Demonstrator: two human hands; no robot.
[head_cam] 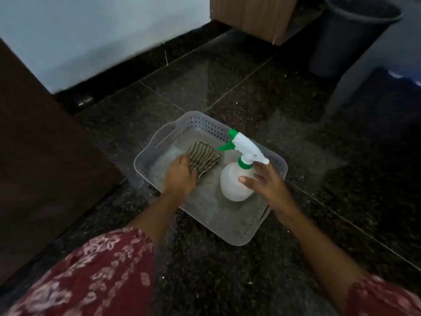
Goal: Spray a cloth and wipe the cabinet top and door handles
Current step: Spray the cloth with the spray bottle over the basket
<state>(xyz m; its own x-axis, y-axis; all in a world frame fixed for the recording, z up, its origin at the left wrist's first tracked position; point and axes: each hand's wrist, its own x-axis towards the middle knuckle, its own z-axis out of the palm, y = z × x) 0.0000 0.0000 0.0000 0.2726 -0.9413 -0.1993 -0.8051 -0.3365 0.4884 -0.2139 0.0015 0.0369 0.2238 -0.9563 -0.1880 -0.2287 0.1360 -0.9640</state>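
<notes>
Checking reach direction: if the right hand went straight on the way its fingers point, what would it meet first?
Probably the bottle: the open right hand points at its neck, thumb across its body. Whether they already touch is unclear from this view.

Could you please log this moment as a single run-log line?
left hand grips cloth | right hand open at spray bottle | items in basket on floor
</notes>
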